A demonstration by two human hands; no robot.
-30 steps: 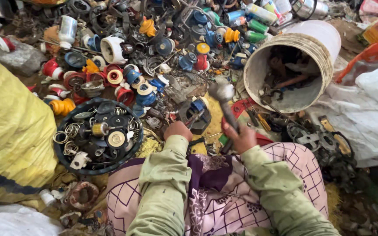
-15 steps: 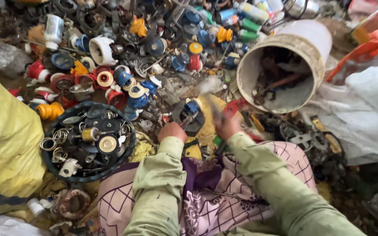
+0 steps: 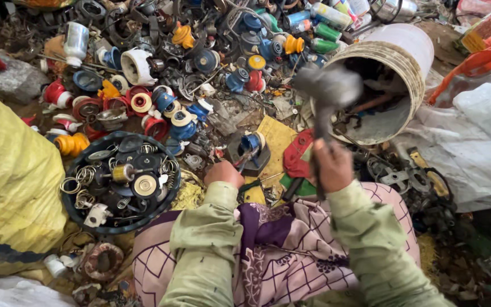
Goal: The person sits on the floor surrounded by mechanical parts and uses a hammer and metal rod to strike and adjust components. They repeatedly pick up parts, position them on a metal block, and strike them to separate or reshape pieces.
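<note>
Our right hand (image 3: 333, 166), fist closed on the hammer (image 3: 326, 94), has swung it up from a sec ago; head now blurred above the hand, w/ the white bucket (image 3: 410, 54) beyond. Our left hand (image 3: 223, 173) pinches a thin tool against the blue motor part (image 3: 249, 146) just ahead, so a strike looks prepped.

light: soft, even daylight | shadows: faint | blur: hammer (image 3: 329, 91) head smeared | elsewhere: sharp

- Both arms wore long, loose sleeves of pale olive-green cloth, creased and dusty.
- The left hand (image 3: 223, 173) and right hand (image 3: 333, 166) were bare, without gloves.
- The lap was covered by pink fabric with a dark grid pattern and purple floral panel.
</note>
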